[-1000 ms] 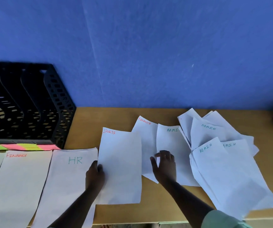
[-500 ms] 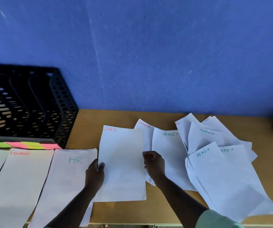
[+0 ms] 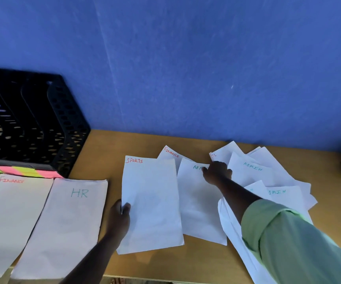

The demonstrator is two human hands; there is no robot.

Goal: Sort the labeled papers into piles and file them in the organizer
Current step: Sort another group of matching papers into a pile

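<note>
Head: wooden table (image 3: 104,152); blue wall (image 3: 186,68) behind.

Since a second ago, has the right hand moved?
Yes. The right hand has gone away from the person, from the lower edge of the ADMIN sheet up to its label, toward the blue wall.

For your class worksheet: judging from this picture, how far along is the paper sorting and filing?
Done: FINANCE pile and HR pile lie sorted by the organizer. In hand: the left hand holds the SPORTS sheet; the right hand reaches onto the loose sheets. Left: sorting those, then filing; no paper shows in the organizer.
</note>
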